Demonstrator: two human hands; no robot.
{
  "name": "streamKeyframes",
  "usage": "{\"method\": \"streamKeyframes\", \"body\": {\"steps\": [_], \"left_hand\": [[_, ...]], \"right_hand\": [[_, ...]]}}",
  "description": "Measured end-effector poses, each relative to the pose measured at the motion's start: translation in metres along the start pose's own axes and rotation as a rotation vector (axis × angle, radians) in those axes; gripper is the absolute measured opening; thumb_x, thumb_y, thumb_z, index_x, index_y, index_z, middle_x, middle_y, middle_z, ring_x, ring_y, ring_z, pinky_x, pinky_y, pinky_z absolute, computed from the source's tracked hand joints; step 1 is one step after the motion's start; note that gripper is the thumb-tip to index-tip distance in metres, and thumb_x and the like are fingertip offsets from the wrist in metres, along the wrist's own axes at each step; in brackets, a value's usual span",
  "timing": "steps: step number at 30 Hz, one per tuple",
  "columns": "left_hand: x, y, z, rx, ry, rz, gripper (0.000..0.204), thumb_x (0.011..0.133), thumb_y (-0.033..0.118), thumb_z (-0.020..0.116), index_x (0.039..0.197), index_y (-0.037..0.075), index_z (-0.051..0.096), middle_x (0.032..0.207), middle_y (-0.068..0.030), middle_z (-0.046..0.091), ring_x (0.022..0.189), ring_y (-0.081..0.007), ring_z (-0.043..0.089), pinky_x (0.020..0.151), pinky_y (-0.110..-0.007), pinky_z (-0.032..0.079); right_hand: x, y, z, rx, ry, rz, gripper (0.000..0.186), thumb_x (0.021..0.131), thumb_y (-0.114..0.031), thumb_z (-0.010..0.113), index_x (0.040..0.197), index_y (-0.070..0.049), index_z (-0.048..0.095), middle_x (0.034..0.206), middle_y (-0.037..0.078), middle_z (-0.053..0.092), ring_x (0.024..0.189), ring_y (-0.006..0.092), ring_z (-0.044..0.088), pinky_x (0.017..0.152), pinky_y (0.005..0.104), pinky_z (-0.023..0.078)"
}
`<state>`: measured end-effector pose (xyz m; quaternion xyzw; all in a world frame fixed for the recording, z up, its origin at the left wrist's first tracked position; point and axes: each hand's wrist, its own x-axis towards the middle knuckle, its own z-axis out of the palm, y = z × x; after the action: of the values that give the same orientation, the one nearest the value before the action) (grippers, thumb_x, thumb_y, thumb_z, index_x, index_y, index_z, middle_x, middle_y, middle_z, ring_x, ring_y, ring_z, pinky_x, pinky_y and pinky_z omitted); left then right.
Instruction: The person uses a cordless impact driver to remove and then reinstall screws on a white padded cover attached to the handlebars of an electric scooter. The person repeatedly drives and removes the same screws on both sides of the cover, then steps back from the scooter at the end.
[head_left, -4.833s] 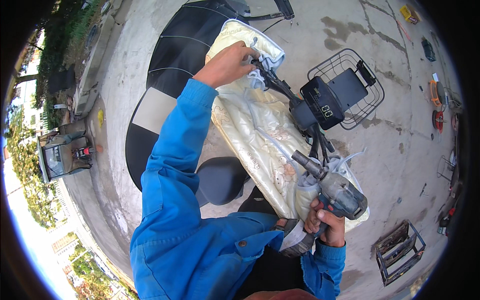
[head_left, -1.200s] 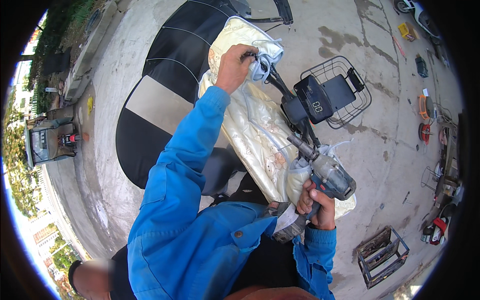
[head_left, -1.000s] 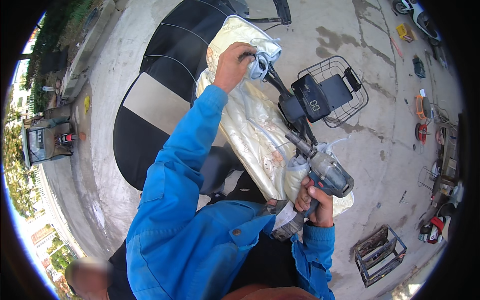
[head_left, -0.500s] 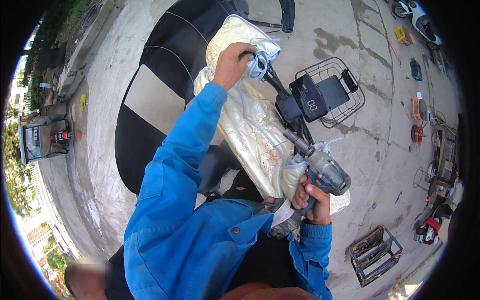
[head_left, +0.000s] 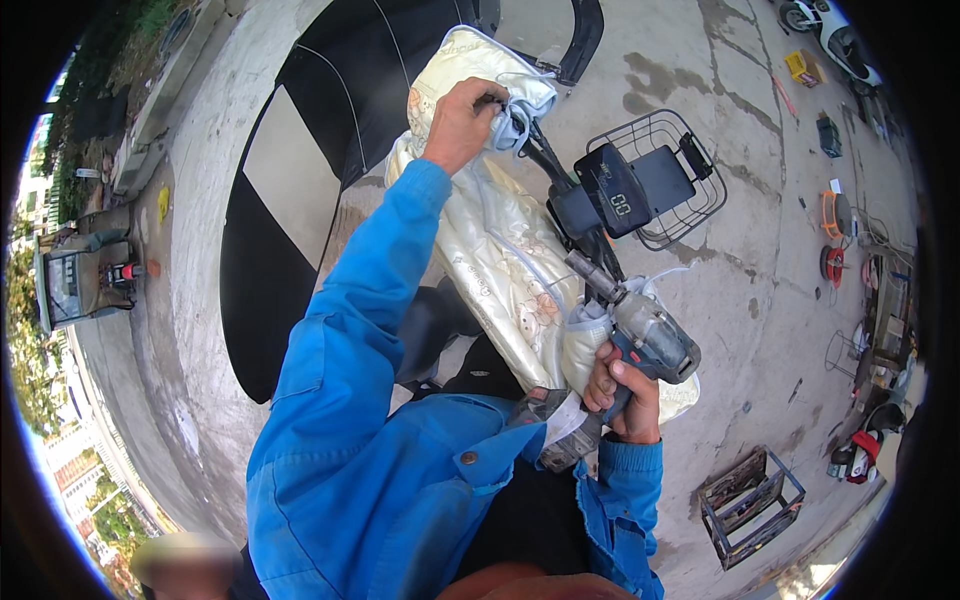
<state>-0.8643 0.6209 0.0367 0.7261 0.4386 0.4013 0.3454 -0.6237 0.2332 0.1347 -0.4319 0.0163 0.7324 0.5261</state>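
My left hand [head_left: 462,125] is closed around the black handlebar grip at the upper end of an electric scooter's handlebar [head_left: 543,155]. The grip is mostly hidden by my fingers and a pale blue cuff. A cream quilted wind guard [head_left: 500,265] with cartoon figures hangs over the scooter's front. In my right hand [head_left: 625,395] is a grey and dark blue cordless impact wrench [head_left: 650,335], its socket pointing up and left beside the handlebar. The lit display [head_left: 610,190] sits between my hands, just ahead of the handlebar.
A black wire basket [head_left: 690,150] is fixed beyond the display. At left stands a large black canopy [head_left: 265,270] with a see-through panel. A metal frame [head_left: 750,505] lies on the concrete at lower right. A person [head_left: 190,570] is at lower left. Tools and reels line the right.
The black canopy has shifted left and slightly down in the view. The person at lower left has moved a little. Both my hands keep nearly the same places and hold the same things.
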Motion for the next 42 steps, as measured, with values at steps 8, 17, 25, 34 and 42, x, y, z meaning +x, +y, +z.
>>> {"method": "streamKeyframes", "body": {"steps": [8, 17, 25, 34, 42], "left_hand": [[0.008, 0.004, -0.014, 0.182, -0.055, 0.137, 0.019, 0.096, -0.003, 0.076, 0.113, 0.002, 0.082, 0.112, -0.011, 0.077, 0.101, -0.0295, 0.077, 0.094, -0.038, 0.061], [0.012, 0.007, -0.013, 0.155, -0.11, 0.111, 0.018, 0.095, -0.002, 0.075, 0.112, 0.001, 0.081, 0.11, -0.0159, 0.079, 0.1, -0.0371, 0.077, 0.091, -0.043, 0.061], [0.011, 0.006, -0.017, 0.158, -0.122, 0.105, 0.019, 0.095, -0.003, 0.074, 0.112, 0.001, 0.081, 0.114, -0.0153, 0.079, 0.105, -0.0375, 0.077, 0.096, -0.043, 0.061], [0.01, 0.014, -0.014, 0.323, -0.094, 0.119, 0.015, 0.095, 0.005, 0.077, 0.109, 0.003, 0.082, 0.111, -0.0135, 0.077, 0.103, -0.0368, 0.076, 0.094, -0.045, 0.06], [0.013, 0.007, -0.012, 0.257, -0.105, 0.107, 0.015, 0.093, 0.001, 0.076, 0.107, 0.002, 0.082, 0.111, -0.0155, 0.077, 0.104, -0.0391, 0.075, 0.094, -0.045, 0.059]], "right_hand": [[0.0, 0.0, 0.001, 0.01, -0.004, -0.002, 0.037, 0.097, -0.019, 0.078, 0.123, 0.003, 0.064, 0.073, 0.005, 0.054, 0.055, 0.0161, 0.052, 0.054, 0.0354, 0.044], [0.0, 0.0, 0.001, 0.004, 0.009, -0.004, 0.037, 0.096, -0.019, 0.079, 0.123, 0.003, 0.065, 0.072, 0.005, 0.055, 0.055, 0.0163, 0.052, 0.053, 0.0355, 0.044], [0.001, 0.003, 0.001, -0.047, 0.007, -0.034, 0.037, 0.099, -0.024, 0.076, 0.123, 0.001, 0.064, 0.073, 0.003, 0.051, 0.051, 0.0138, 0.047, 0.05, 0.0342, 0.042], [0.0, 0.0, 0.001, 0.013, 0.0, -0.012, 0.036, 0.097, -0.018, 0.079, 0.123, 0.003, 0.065, 0.072, 0.005, 0.054, 0.055, 0.0165, 0.052, 0.054, 0.0358, 0.044], [0.0, 0.0, 0.001, 0.017, -0.008, -0.008, 0.036, 0.097, -0.018, 0.079, 0.123, 0.002, 0.065, 0.072, 0.005, 0.053, 0.055, 0.0167, 0.052, 0.054, 0.0357, 0.044]]}}
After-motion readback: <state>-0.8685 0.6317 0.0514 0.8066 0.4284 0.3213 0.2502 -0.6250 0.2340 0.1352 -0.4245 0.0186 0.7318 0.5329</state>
